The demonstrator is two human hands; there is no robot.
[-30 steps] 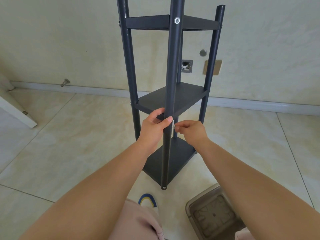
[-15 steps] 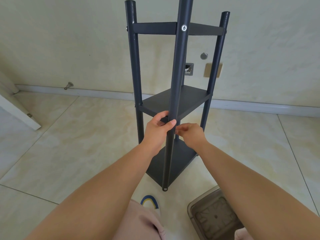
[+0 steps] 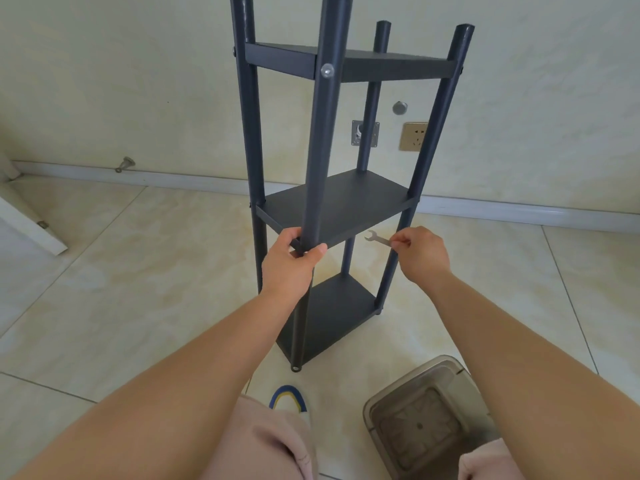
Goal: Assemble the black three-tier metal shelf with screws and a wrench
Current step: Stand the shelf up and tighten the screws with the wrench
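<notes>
Left hand (image 3: 289,265) curled round the near post (image 3: 320,140) of the black shelf (image 3: 332,209), just under the middle tier; right hand (image 3: 420,252) pinching the handle of a small silver wrench (image 3: 375,238), off the frame, just right of that tier's near edge. Shelf upright on pale floor tiles (image 3: 138,271), near the wall. Clear plastic bin (image 3: 426,420) at lower right. Silver screw head (image 3: 327,70) on the post at the top tier.

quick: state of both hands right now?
Left hand: gripping the black metal shelf's front post.
Right hand: pinching the small silver flat wrench.
</notes>
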